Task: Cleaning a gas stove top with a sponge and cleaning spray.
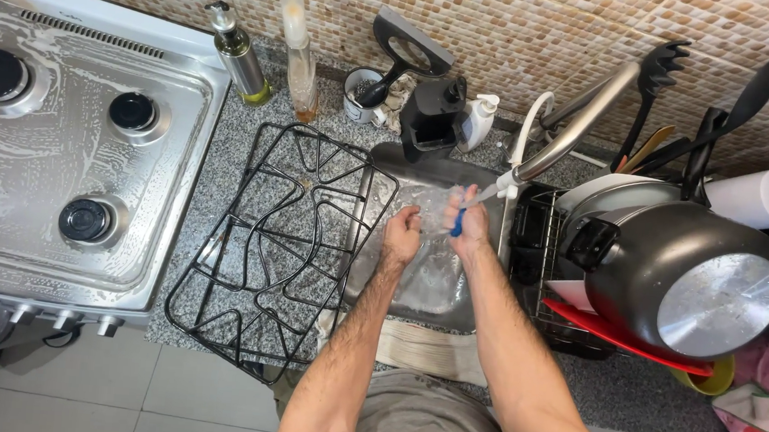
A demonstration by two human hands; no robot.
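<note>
A blue-handled utensil (pixel 459 220) is clamped in the right hand (pixel 469 228) under the faucet (pixel 584 120). The left hand (pixel 401 233) is curled, though its grip cannot be told. Both are best kept low over the sink (pixel 387 163), so splashes are contained.

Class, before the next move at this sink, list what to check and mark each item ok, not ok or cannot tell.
1. Both hands over the sink: ok.
2. Right hand grips the blue-handled tool: ok.
3. Left hand holds something: cannot tell.
4. Water running from the tap: cannot tell.
5. Grate flat on the counter: not ok, it overlaps the sink edge.
6. Stove top rinsed: not ok, suds remain.
</note>
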